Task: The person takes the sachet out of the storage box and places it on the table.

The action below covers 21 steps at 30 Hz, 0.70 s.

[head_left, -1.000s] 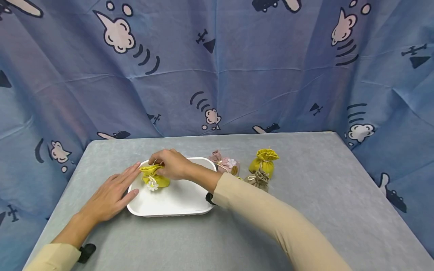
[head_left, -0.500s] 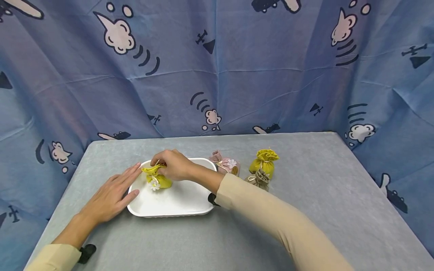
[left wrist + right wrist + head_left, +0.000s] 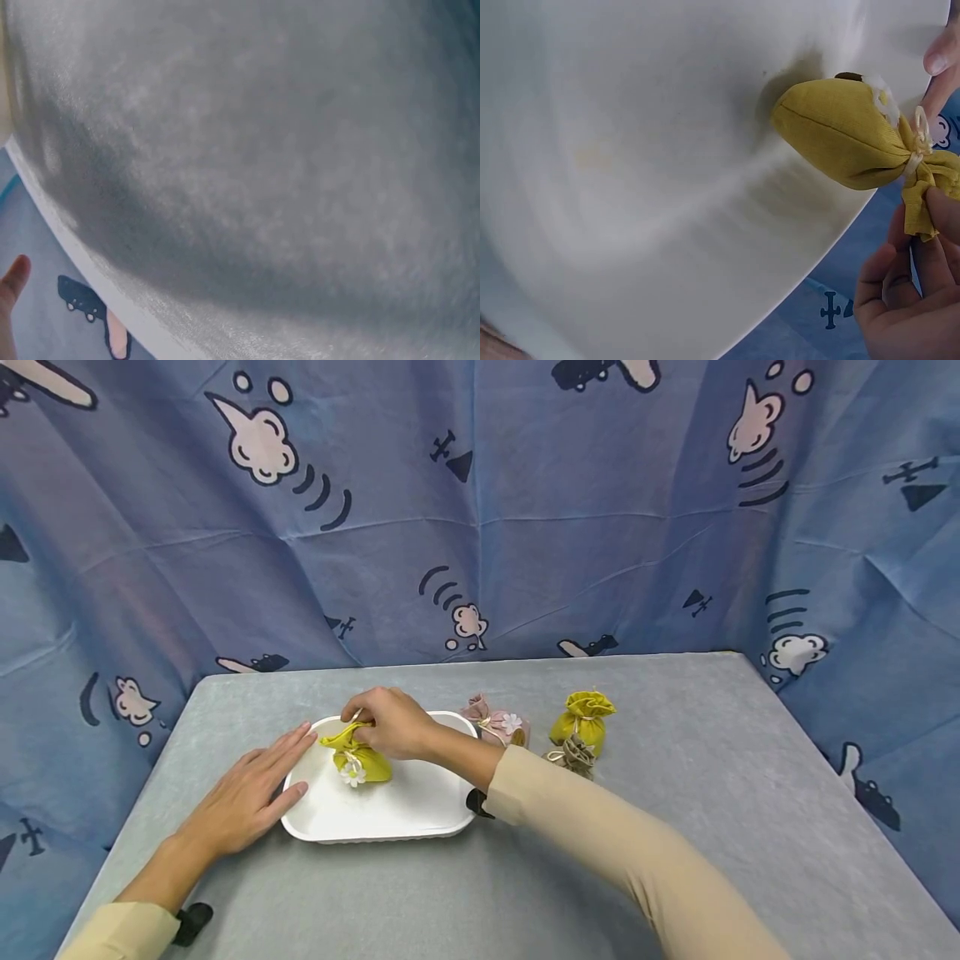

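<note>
My right hand (image 3: 397,724) pinches the gathered neck of a yellow drawstring pouch (image 3: 363,767) over the left part of a white tray (image 3: 420,814). A white flower and a pale cord bow decorate the pouch. In the right wrist view, thumb and fingers of the right hand (image 3: 915,292) grip the frilled top of the pouch (image 3: 840,131), its rounded bottom close over the tray (image 3: 667,150). My left hand (image 3: 251,789) lies with fingers extended along the tray's left rim. Only a finger of the left hand (image 3: 13,281) enters the left wrist view.
Right of the tray lies a pink pouch (image 3: 498,720) with a flower. Farther right, a second yellow pouch (image 3: 583,720) stands behind a brown pouch (image 3: 573,756). All rest on the grey tabletop (image 3: 712,777), with a blue patterned curtain (image 3: 600,552) behind.
My right hand has shifted slightly to the right with the yellow pouch, away from the tray's left rim. My left hand has stayed in place.
</note>
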Available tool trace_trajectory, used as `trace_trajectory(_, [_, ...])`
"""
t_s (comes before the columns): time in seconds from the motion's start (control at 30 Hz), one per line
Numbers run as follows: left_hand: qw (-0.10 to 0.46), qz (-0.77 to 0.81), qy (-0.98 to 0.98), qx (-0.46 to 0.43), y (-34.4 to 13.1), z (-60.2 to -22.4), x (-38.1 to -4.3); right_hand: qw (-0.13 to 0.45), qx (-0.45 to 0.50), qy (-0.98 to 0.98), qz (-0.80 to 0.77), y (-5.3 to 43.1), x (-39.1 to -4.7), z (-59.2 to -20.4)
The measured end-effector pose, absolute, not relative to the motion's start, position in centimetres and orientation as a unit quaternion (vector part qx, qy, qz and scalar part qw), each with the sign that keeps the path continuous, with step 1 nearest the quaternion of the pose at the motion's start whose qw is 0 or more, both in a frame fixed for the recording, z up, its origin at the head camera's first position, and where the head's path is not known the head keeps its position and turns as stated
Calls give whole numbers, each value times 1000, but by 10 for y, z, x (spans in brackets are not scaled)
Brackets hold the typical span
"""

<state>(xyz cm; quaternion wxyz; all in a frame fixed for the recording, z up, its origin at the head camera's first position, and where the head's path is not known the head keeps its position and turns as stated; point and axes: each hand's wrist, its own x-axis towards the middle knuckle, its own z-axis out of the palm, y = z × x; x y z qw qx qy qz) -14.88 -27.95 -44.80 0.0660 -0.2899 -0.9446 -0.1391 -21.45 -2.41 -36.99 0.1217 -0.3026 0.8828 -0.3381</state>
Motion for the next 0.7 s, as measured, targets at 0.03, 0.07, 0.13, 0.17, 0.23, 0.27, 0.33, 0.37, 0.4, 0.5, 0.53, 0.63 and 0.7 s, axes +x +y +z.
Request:
trace_trajectory(0.03, [66,-138,-945,-291,-280,-449,-149,121,-303,883,-338,-23,-214,-369])
trace_trajectory(0.07, [66,-138,-944,-291,-280,-449,-149,121,-304,882,-339,-22,-213,-369])
trace_trajectory(0.13, [67,-140,-944,-292,-280,-449,-149,120,-309,881,-339,-21,-210,-367])
trace_trajectory(0.17, [67,-140,-944,-293,-280,-449,-149,119,-311,880,-339,-20,-208,-366])
trace_trajectory(0.23, [67,-139,-944,-292,-280,-450,-149,118,-317,880,-334,-18,-205,-364])
trace_trajectory(0.27, [66,-138,-944,-291,-280,-449,-149,116,-319,880,-332,-17,-204,-363])
trace_trajectory(0.33, [64,-135,-945,-290,-281,-449,-149,113,-325,880,-328,-15,-201,-360])
trace_trajectory(0.37, [63,-134,-946,-289,-281,-449,-149,111,-328,880,-324,-13,-200,-358])
trace_trajectory(0.4, [62,-134,-946,-288,-281,-449,-149,108,-330,881,-322,-12,-199,-355])
trace_trajectory(0.5, [58,-133,-947,-285,-280,-448,-149,102,-340,880,-316,-8,-196,-346])
trace_trajectory(0.53, [58,-133,-948,-285,-280,-448,-149,101,-343,878,-317,-6,-195,-342])
trace_trajectory(0.63, [55,-131,-948,-285,-279,-447,-149,94,-354,872,-324,1,-191,-333])
trace_trajectory(0.7, [54,-130,-948,-285,-279,-447,-150,86,-361,867,-333,7,-188,-328])
